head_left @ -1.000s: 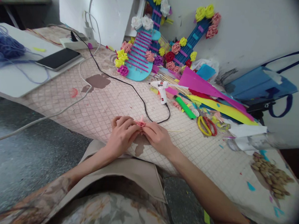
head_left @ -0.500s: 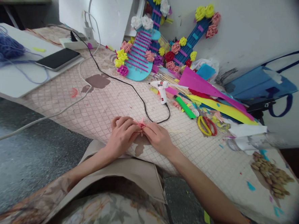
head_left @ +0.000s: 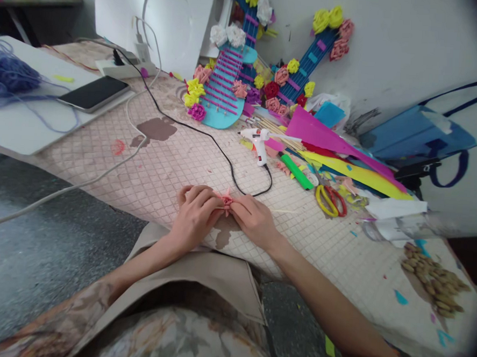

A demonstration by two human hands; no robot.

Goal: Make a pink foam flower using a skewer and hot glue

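Between my two hands, near the table's front edge, is a small pink paper flower [head_left: 227, 201] with pointed petals. My left hand [head_left: 196, 212] pinches it from the left, fingers bent and close together. From the other side, my right hand [head_left: 254, 218] grips it with thumb and fingers closed. Part of the flower is hidden by the fingertips. A thin pale stick [head_left: 284, 211] shows to the right of my right hand; whether it joins the flower I cannot tell. Beyond the hands lies a white glue gun [head_left: 259, 142] on its side, its black cord looping back toward them.
Scissors [head_left: 331, 200], a green cutter [head_left: 297, 172] and coloured sheets [head_left: 341, 147] lie to the right. Flower-covered paper guitars [head_left: 223, 86] lean at the back. Peanuts [head_left: 434, 282] lie far right; a phone [head_left: 94, 94] and purple yarn [head_left: 11, 70] are at left. A white cable [head_left: 88, 183] crosses the front edge.
Almost nothing differs. The pink flower has turned very slightly between the fingers, and both hands keep their place and their pinch on it.
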